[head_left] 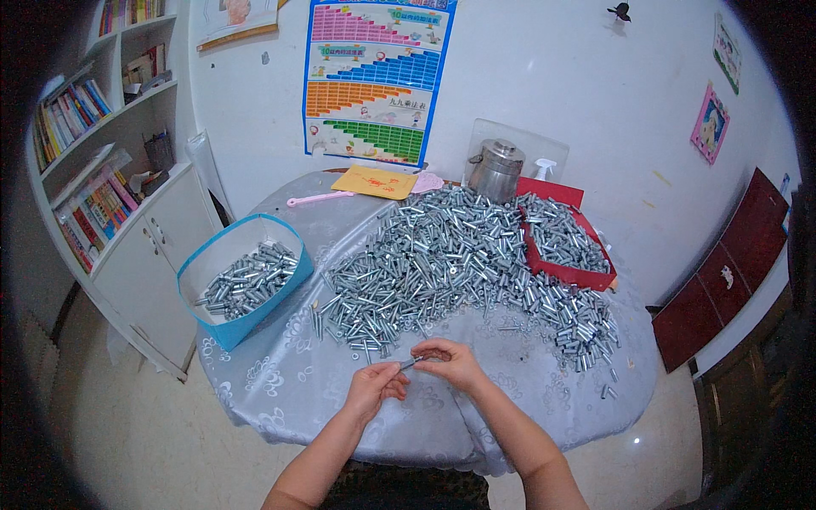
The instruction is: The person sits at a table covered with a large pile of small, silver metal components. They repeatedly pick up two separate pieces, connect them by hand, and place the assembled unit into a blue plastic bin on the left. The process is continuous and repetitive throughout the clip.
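Note:
My left hand [372,389] pinches one end of a small silver bolt [410,362] between thumb and fingers. At the bolt's other end my right hand [452,364] is closed, fingertips together; any small part inside them is hidden. Both hands are just above the near part of the table, in front of a large pile of silver metal bolts and sleeves [425,263]. Small loose nuts or rings lie among the pieces along the pile's near edge. To the left, a light blue box [265,308] holds more of these silver metal pieces.
A red box [568,273] with metal sleeves stands at the pile's right side. Behind are a metal canister [496,170], a white spray bottle [544,168], a yellow envelope [374,182] and a pink fly swatter [319,199]. A patterned silver cloth [357,429] covers the table.

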Demonstrator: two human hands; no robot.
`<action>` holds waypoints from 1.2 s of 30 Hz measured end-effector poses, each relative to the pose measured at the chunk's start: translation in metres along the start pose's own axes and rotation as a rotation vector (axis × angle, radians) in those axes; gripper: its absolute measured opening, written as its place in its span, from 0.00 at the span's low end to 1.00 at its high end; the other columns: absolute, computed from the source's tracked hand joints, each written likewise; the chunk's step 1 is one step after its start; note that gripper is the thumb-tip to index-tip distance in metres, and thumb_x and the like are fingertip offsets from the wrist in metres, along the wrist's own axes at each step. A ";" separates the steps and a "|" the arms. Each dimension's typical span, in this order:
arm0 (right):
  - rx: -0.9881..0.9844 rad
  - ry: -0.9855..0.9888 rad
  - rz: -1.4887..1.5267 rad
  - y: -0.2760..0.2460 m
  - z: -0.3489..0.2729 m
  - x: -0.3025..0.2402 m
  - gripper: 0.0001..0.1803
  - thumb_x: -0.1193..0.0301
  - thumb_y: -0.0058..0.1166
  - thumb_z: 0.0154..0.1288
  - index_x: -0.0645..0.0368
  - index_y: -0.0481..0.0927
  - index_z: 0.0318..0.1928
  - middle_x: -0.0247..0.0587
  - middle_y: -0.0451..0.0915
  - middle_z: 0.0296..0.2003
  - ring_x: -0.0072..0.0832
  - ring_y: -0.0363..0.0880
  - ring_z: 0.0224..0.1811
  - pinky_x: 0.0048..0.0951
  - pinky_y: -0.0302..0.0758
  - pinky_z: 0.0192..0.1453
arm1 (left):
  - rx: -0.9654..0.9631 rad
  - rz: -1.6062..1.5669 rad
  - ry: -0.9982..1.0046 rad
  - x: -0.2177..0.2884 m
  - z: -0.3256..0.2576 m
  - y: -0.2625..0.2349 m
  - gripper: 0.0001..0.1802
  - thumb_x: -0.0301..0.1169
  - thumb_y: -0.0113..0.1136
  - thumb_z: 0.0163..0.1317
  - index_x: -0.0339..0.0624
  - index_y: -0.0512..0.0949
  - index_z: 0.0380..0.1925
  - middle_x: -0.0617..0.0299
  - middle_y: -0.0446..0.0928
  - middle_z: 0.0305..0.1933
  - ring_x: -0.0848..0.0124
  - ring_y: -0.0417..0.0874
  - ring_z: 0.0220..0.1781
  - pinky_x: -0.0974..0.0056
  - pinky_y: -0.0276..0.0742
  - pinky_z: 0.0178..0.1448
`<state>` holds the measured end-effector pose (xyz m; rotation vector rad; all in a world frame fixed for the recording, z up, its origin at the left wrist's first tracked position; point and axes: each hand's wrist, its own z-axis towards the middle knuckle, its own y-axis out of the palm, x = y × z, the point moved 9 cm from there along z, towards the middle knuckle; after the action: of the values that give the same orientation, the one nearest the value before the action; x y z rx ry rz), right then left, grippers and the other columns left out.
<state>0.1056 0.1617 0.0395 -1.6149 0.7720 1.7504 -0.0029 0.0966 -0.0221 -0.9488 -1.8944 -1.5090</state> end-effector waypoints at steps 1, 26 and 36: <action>-0.005 0.015 0.022 0.001 0.000 0.000 0.16 0.77 0.60 0.49 0.63 0.76 0.42 0.36 0.77 0.40 0.21 0.73 0.43 0.23 0.71 0.47 | -0.004 -0.024 -0.005 -0.001 0.000 -0.001 0.12 0.33 0.52 0.59 0.31 0.73 0.33 0.52 0.77 0.28 0.70 0.77 0.22 0.68 0.76 0.26; 0.234 -0.286 -1.190 -0.007 0.036 -0.027 0.08 0.70 0.56 0.47 0.58 0.78 0.30 0.42 0.73 0.28 0.39 0.73 0.35 0.37 0.70 0.39 | 0.010 -0.206 0.044 0.000 0.004 -0.006 0.12 0.32 0.52 0.60 0.34 0.72 0.38 0.53 0.77 0.32 0.71 0.79 0.27 0.68 0.79 0.31; 0.276 -0.323 -1.244 -0.007 0.040 -0.026 0.08 0.70 0.58 0.45 0.58 0.76 0.27 0.42 0.73 0.27 0.39 0.73 0.34 0.37 0.69 0.36 | -0.012 -0.219 0.046 -0.001 0.005 -0.005 0.12 0.32 0.51 0.60 0.33 0.71 0.39 0.52 0.77 0.32 0.71 0.79 0.27 0.67 0.79 0.31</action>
<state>0.0875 0.1953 0.0689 -1.1220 -0.1840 0.8700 -0.0063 0.1008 -0.0269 -0.7229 -2.0109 -1.6532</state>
